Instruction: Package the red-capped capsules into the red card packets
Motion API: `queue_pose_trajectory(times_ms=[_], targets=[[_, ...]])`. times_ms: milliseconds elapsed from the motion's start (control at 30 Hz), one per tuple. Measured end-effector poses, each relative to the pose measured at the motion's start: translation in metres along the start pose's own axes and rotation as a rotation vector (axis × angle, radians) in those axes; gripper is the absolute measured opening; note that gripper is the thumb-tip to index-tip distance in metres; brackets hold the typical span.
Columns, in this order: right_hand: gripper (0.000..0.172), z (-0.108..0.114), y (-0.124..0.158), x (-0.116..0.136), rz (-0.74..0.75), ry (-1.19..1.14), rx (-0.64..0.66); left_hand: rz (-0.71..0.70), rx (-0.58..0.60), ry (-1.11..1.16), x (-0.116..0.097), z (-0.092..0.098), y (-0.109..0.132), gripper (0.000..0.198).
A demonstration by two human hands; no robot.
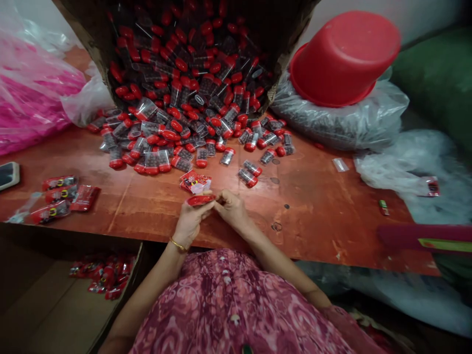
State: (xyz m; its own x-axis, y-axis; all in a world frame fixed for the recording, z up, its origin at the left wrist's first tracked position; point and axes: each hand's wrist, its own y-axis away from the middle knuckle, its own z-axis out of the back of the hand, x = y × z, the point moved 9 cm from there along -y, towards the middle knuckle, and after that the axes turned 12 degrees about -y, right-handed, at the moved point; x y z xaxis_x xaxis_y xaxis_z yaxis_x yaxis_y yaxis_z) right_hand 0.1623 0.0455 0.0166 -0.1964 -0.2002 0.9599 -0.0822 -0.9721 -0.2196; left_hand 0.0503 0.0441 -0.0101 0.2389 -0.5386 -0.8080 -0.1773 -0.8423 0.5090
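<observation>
My left hand (189, 221) is closed around a shiny red piece (201, 199), perhaps a red-topped container or a printed wrapper; its kind is unclear. At the right end of that piece, the fingers of my right hand (232, 210) are pinched together on its edge. Just beyond my hands lies a small pile of red printed wrappers (195, 182). Past them, a heap of clear containers with red caps (158, 160) spreads over the table, dark bits showing inside. Two of these containers (249, 176) lie apart, near my right hand.
The heap spills from a tipped carton (291, 46). Wrapped containers (61, 194) lie at left near a phone (9, 175). A carton (44, 314) below holds several more. At right, a red bucket (346, 59) sits upside down on a filled plastic bag (339, 120).
</observation>
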Motion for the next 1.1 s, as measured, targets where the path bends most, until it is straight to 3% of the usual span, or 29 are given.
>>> queue_pose_trajectory(times_ms=[100,200,333,433,500,700,800,867,967,1033,1100], targets=[[0.013,-0.002,-0.005,0.017,0.195,0.239,0.011,0.032,-0.022,-0.020,-0.002,0.008,0.001,0.034],[0.018,-0.004,-0.007,0.030,0.266,0.278,0.020,0.070,0.044,-0.065,-0.004,0.008,0.002,0.031],[0.024,-0.005,-0.006,0.027,0.169,0.116,0.046,0.008,0.097,-0.219,-0.009,0.009,0.000,0.032],[0.026,-0.009,-0.003,0.013,0.041,-0.030,0.092,-0.147,-0.026,-0.290,-0.020,0.018,-0.003,0.035],[0.026,-0.014,-0.002,0.007,0.003,-0.070,0.132,-0.174,-0.079,-0.247,-0.022,0.022,-0.004,0.038],[0.035,-0.035,-0.012,0.022,0.192,0.232,0.185,0.059,-0.029,-0.114,-0.003,0.026,0.000,0.047],[0.035,-0.042,-0.018,0.032,0.276,0.346,0.225,0.090,-0.089,-0.095,-0.004,0.040,0.003,0.042],[0.039,-0.030,-0.022,0.032,0.287,0.426,0.188,0.051,-0.207,-0.045,-0.012,0.060,0.003,0.033],[0.045,0.020,-0.031,0.015,0.149,0.658,-0.058,-0.090,-0.480,0.169,-0.031,0.104,0.006,0.020],[0.035,0.057,-0.030,-0.002,0.014,0.808,-0.195,-0.207,-0.637,0.342,-0.039,0.128,0.012,0.024],[0.023,0.076,-0.027,-0.015,-0.012,0.871,-0.198,-0.270,-0.671,0.424,-0.041,0.135,0.014,0.030]])
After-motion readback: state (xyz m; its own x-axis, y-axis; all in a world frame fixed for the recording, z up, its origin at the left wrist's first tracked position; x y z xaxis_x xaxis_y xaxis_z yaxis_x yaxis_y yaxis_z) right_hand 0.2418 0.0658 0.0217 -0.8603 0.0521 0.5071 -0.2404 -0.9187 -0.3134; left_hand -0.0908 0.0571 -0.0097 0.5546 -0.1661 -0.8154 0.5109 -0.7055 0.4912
